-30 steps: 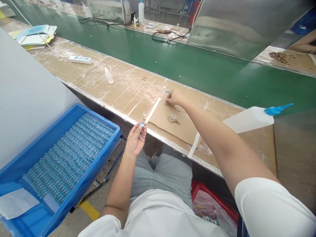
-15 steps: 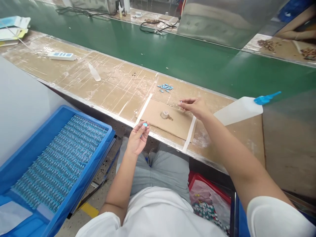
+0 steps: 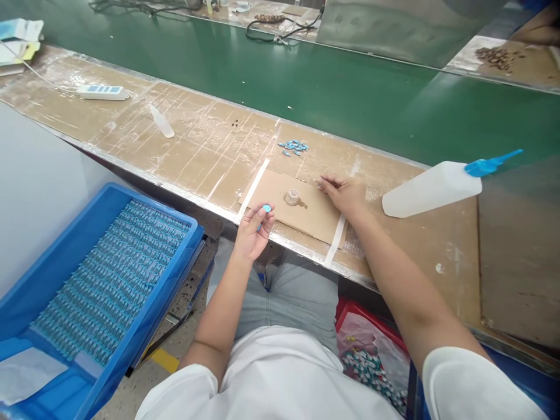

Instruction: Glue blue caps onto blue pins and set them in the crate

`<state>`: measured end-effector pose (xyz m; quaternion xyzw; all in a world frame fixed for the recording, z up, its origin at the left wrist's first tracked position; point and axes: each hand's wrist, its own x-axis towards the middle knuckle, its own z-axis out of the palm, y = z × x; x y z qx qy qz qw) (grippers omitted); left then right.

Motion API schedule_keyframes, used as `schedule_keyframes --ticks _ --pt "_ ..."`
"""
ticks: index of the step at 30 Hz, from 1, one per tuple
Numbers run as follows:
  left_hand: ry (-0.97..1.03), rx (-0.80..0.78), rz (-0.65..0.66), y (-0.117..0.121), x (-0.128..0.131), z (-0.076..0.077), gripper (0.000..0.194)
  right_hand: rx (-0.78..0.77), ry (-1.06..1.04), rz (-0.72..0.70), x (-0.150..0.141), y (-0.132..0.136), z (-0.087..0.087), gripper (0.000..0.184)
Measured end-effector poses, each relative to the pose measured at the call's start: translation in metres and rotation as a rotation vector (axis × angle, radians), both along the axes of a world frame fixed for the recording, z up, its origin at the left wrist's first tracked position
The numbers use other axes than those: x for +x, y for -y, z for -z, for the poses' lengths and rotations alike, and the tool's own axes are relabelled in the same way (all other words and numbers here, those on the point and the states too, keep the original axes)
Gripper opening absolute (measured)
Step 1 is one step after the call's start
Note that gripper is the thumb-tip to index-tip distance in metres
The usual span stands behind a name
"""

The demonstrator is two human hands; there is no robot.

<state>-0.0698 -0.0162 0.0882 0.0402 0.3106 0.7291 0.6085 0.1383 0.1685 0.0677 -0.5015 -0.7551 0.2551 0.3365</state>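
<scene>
My left hand (image 3: 255,232) is closed in a pinch on a small round blue piece (image 3: 266,208), just over the table's front edge. My right hand (image 3: 347,195) hovers by the right side of a cardboard sheet (image 3: 273,189), thumb and fingers pressed together. Something tiny seems to be at its fingertips, too small to name. Between the hands a small clear cup (image 3: 291,197) stands on the cardboard, with dark wet spots beside it. Behind it lies a little pile of blue parts (image 3: 294,146).
A white bottle with a blue nozzle (image 3: 433,189) lies tilted at right. Further left are a small dropper bottle (image 3: 161,121) and a power strip (image 3: 102,92). A blue tray (image 3: 195,224) holds rows of blue parts. A green belt (image 3: 210,64) runs behind.
My left hand has moved up and right with the blue piece, closer to the cup. My right hand stays pinched near the same spot. The camera view has shifted slightly.
</scene>
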Motion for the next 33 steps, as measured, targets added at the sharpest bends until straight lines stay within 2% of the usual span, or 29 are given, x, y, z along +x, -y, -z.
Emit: schedule_keyframes --ticks 3,6,10,14,19,24,26,29,31,33 --pt "0.012 0.026 -0.003 -0.005 0.002 0.005 0.014 0.074 0.067 -0.01 0.001 0.0 -0.001 0.021" --pt "0.028 0.055 0.0 -0.009 0.005 0.008 0.014 0.108 0.1 0.07 0.002 0.001 -0.002 0.027" --pt "0.031 0.049 0.008 -0.011 0.01 0.01 0.014 0.09 0.001 0.149 0.001 0.012 -0.01 0.031" --pt "-0.019 0.03 0.013 -0.011 0.014 0.011 0.016 0.097 -0.016 0.082 -0.003 0.028 -0.014 0.025" --pt "-0.038 0.024 0.021 -0.011 0.013 0.012 0.017 0.211 0.128 -0.073 -0.002 0.035 -0.009 0.019" --pt "0.007 0.027 0.037 -0.01 0.011 0.011 0.02 0.223 0.25 -0.098 0.001 0.035 -0.013 0.017" --pt "0.012 0.025 0.04 -0.011 0.011 0.011 0.019 0.185 0.209 -0.069 0.0 0.038 -0.017 0.017" --pt "0.006 0.019 0.039 -0.011 0.012 0.01 0.017 0.135 0.017 0.028 -0.01 0.045 -0.024 0.022" --pt "0.007 -0.006 0.032 -0.012 0.013 0.01 0.017 0.143 -0.107 0.09 -0.02 0.052 -0.027 0.027" --pt "0.016 -0.032 0.023 -0.012 0.013 0.01 0.017 0.17 -0.146 0.107 -0.031 0.058 -0.029 0.03"
